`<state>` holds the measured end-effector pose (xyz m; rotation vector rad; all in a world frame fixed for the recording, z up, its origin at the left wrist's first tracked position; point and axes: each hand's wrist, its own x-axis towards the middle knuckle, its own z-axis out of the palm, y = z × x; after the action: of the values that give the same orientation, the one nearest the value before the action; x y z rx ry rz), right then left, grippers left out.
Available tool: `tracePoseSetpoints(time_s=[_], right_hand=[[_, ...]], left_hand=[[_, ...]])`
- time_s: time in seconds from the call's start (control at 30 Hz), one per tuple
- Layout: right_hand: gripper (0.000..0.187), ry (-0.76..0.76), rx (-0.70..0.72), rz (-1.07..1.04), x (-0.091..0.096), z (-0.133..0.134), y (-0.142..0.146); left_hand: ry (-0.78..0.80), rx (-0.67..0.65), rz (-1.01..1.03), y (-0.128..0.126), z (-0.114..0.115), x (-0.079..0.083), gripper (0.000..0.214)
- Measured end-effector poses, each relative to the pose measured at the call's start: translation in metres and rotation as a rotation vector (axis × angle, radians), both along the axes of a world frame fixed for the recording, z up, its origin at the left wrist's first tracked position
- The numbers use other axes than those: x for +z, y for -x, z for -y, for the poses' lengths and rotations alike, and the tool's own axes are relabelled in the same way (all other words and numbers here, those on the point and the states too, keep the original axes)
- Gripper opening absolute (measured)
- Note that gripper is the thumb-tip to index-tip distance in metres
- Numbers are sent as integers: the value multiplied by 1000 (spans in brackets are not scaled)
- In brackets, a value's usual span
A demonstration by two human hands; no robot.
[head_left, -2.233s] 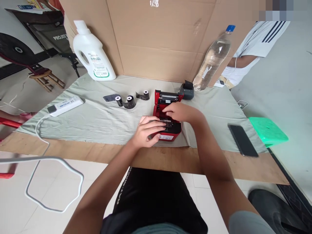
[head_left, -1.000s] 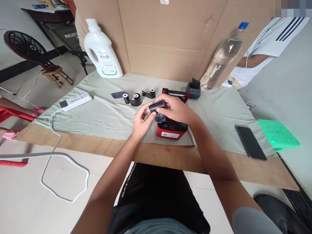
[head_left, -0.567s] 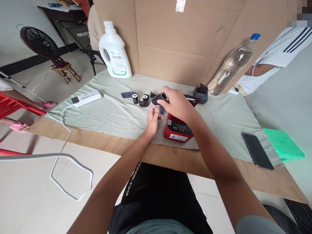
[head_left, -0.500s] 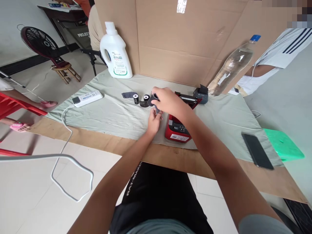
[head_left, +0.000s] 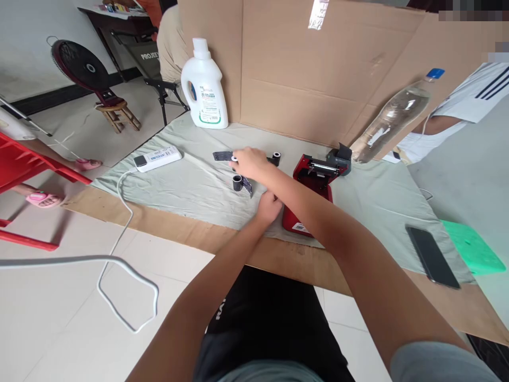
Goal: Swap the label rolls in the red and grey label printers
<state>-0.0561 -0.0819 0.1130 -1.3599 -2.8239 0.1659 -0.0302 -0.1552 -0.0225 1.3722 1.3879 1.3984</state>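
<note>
My right hand is closed over a small black ribbon roll with a white core; the palm side is hidden. A flat black strip runs out to the left of it. Just in front, a second black roll stands on the cloth with its loose tail trailing right. Another black roll with a white core sits beyond my right wrist. My left hand has its fingers curled beside the red printer, whose lid stands open; what those fingers hold is hidden.
Behind stand a white detergent bottle, a cardboard panel and a tilted clear bottle. A power strip lies left, a phone right. A green stool is beside the table; a person's striped sleeve shows behind.
My right hand has moved left and away from my left hand, which has shifted toward the printer. A black roll with a loose tail now stands in front of the right hand. The view has shifted slightly.
</note>
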Motion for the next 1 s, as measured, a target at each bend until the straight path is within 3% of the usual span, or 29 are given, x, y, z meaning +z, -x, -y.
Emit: tracePoseSetpoints(time_s=[0.1,0.23,0.33,0.47,0.57,0.67,0.8,0.9,1.0], right_hand=[[30,-38,81,-15,4,-26,-5],[33,5,205,46,-14,-53,2],[28,-55,206,30,-28,-58,12],[26,-85,247,18,-32,-58,12],[22,-66,246,-128,-27,-59,3],[13,-26,202,-451,-17,-57,-13],[11,156,115,-908,8,-20,-64],[19,278,98,-1178,24,42,-129],[29,384,-59,-1383,24,112,-197]], left_hand=[[17,-28,-7,-1,1,5,11],[32,-35,-17,0,2,9,11],[25,-42,-17,2,2,9,9],[21,-35,-5,2,1,7,11],[0,-25,13,1,1,8,12],[-5,-15,46,0,2,12,15],[-1,18,55,4,6,20,17],[-39,50,57,7,9,24,17],[-88,49,78,8,11,25,16]])
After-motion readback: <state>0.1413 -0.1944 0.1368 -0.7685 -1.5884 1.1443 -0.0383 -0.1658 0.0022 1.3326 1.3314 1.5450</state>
